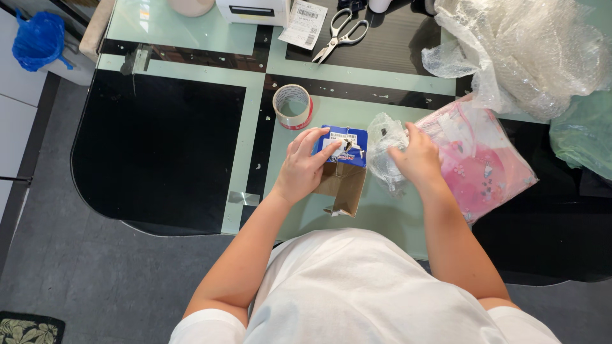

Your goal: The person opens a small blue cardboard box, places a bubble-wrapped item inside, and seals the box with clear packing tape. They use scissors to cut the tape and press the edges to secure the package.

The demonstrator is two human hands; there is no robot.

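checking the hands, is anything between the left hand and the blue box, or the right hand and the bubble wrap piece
Nothing visible. The left hand is already on the blue box, fingers on its top. The right hand grips the small bubble wrap piece directly.

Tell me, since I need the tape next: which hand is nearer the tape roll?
Left. The left hand rests on the blue box just below the tape roll; the right hand is farther off, on the plastic wrap.
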